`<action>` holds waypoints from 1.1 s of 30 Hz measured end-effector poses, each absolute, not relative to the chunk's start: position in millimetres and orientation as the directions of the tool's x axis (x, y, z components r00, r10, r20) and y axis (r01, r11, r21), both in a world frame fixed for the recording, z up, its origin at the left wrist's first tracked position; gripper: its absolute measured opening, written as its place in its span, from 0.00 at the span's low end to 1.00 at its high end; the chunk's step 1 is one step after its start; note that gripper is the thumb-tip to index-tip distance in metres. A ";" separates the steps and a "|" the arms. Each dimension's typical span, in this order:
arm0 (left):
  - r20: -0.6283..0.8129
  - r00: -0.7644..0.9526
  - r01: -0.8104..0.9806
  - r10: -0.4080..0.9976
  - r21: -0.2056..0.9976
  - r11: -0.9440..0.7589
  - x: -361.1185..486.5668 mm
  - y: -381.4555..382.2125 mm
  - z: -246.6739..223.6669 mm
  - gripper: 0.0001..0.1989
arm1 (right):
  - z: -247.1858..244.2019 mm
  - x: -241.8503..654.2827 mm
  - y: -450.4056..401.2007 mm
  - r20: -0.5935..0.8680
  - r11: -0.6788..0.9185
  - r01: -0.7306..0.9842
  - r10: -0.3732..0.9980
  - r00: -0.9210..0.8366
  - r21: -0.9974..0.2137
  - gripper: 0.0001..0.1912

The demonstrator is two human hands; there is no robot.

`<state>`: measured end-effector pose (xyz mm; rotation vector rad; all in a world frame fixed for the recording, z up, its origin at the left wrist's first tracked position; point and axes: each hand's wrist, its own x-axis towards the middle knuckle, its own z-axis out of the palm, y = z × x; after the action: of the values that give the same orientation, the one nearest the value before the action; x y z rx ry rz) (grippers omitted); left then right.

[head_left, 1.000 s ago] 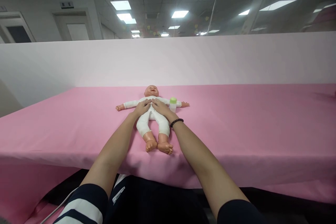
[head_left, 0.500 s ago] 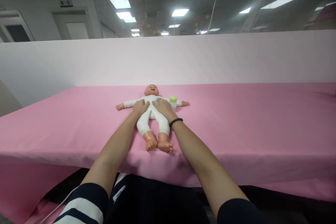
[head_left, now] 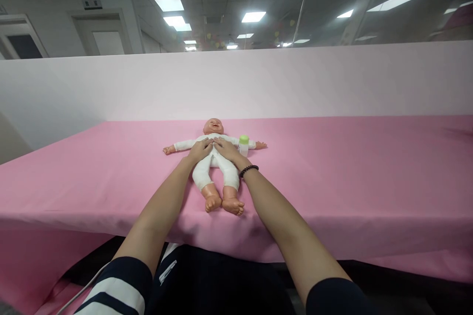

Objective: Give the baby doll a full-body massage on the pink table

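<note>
A baby doll [head_left: 213,163] with a white cloth body lies on its back, head away from me, arms spread wide and bare feet toward me. My left hand [head_left: 200,150] lies flat on the left side of its torso, fingers stretched out. On the right side of the torso rests my right hand [head_left: 226,149], also open, its fingertips nearly meeting those of the left at the chest. A dark bead bracelet [head_left: 249,171] circles my right wrist. Just beyond that hand, by the doll's arm, stands a small clear bottle with a green cap [head_left: 244,143].
A pink cloth [head_left: 351,167] covers the table and hangs over its front edge near my body. Along the back rises a white partition [head_left: 236,83], with glass above it. A thin pale cable [head_left: 83,289] runs at the lower left.
My hands have slid inward over the doll's torso, and the fingers have come together at the chest. More of the bottle shows now. The doll has not moved.
</note>
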<state>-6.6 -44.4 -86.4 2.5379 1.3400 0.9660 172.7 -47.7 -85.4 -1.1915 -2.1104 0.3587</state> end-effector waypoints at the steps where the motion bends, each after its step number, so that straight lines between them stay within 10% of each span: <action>1: 0.452 0.418 0.698 0.788 0.395 -0.598 -6.4 -42.1 -87.0 0.26 | -87.0 173.0 -44.9 0.386 0.520 0.656 0.852 -0.353 -0.547 0.24; 11: 0.305 0.187 0.830 0.934 0.460 -0.316 -1.0 -44.0 -84.3 0.29 | -92.2 174.7 -44.2 0.249 0.291 0.771 0.952 -0.177 -0.567 0.42; 17: 0.425 0.063 0.937 0.903 0.286 -0.200 -0.2 -56.6 -76.4 0.21 | -77.0 169.2 -63.6 0.385 0.172 0.866 0.922 0.026 -0.469 0.24; 24: 0.559 0.285 0.868 0.779 0.195 -0.458 1.2 -57.2 -78.2 0.20 | -77.0 168.1 -63.7 0.549 0.425 0.813 0.820 -0.161 -0.398 0.16; 33: 0.480 0.441 0.687 0.758 0.364 -0.629 -5.4 -43.8 -84.7 0.22 | -80.2 172.4 -58.5 0.449 0.541 0.662 0.832 -0.327 -0.519 0.19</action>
<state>-5.4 -43.8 -84.7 2.5674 1.2932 0.9464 172.4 -58.5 -80.2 -1.2015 -2.0879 0.3159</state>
